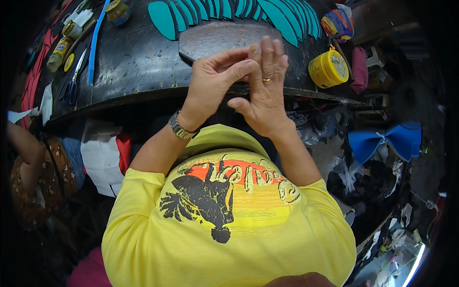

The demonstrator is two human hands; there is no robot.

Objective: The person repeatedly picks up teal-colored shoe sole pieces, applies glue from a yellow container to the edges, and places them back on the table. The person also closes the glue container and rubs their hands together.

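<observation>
Hands [241, 83] together (palms pressed) above workbench [134, 62]

Both forearms are rising from the lower part of the view and meeting in front of the chest. The left hand [213, 79] is curling toward the right, its thumb and fingers [234, 57] pressing against the right hand's fingertips. The right hand [265, 91] is standing upright with palm facing left, fingers together and extended, thumb spread low toward the left wrist.
</observation>
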